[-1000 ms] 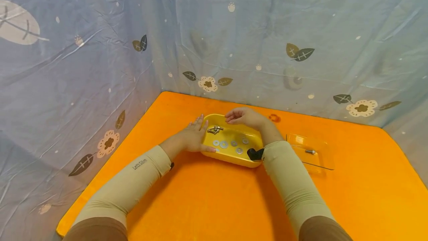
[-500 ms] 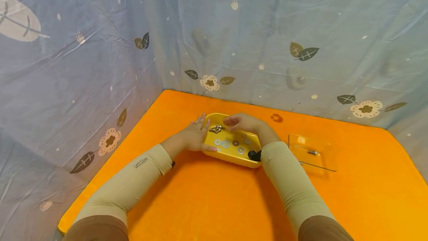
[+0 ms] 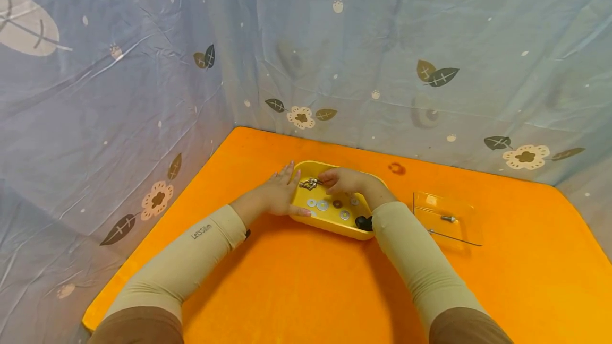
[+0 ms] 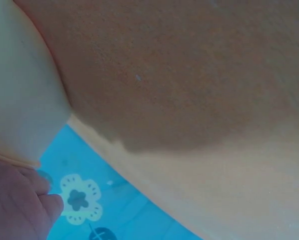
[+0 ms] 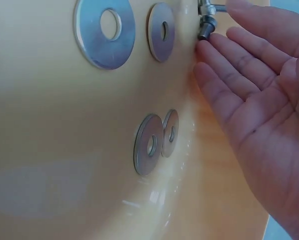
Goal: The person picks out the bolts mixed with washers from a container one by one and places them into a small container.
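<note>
A yellow tray (image 3: 330, 227) holds a small heap of silver bolts (image 3: 308, 185) at its left end and several flat washers (image 3: 322, 205) across its floor. My left hand (image 3: 274, 195) rests against the tray's left end, fingers spread and thumb at the near rim. Inside the tray, my right hand (image 3: 351, 180) reaches in from the right with its fingertips at the bolts. In the right wrist view its fingers (image 5: 229, 102) are extended, thumb beside a bolt (image 5: 207, 27). In the left wrist view only part of the left hand (image 4: 19, 202) shows, at the lower left corner.
Right of the yellow tray stands a clear plastic box (image 3: 470, 222) with a single bolt (image 3: 448, 218) in it. A black object (image 3: 363, 223) shows near the tray's right end, by the right wrist. The orange table (image 3: 296, 291) meets a patterned curtain (image 3: 373, 57) behind.
My right hand has dropped from above the far rim down into the yellow tray, its fingertips now at the bolts. The left hand stays at the tray's left end.
</note>
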### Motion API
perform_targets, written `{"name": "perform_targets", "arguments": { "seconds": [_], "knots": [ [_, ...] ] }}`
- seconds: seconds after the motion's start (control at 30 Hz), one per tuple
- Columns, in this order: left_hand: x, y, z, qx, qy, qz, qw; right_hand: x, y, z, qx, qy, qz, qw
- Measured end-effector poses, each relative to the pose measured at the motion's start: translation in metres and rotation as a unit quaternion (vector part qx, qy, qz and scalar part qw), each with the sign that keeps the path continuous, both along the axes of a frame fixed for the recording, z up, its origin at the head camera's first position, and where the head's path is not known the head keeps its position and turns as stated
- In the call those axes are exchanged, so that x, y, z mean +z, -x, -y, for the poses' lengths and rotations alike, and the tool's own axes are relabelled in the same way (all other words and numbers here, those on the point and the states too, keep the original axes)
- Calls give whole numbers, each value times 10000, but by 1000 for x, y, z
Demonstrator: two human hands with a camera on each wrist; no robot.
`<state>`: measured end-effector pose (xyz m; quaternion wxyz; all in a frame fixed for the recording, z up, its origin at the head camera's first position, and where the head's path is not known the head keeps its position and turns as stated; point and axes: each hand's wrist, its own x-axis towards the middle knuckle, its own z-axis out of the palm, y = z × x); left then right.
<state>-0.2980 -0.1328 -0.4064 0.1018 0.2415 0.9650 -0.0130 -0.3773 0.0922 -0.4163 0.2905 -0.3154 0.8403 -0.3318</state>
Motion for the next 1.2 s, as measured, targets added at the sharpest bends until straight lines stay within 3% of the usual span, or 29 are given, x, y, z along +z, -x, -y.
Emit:
{"name": "perform_targets", "arguments": {
  "seconds": [0.3,0.87,1.2],
  "knots": [
    [-1,1,0,16,47,34,10000,0,-3,3,-140,-3,-21,9999],
    [-3,2,0,15,-35,-40,10000,-9,5,10,-144,-362,-777,9962],
    [-3,2,0,40,19,14,10000,-11,3,12,-203,-435,-850,9952]
  ]
}}
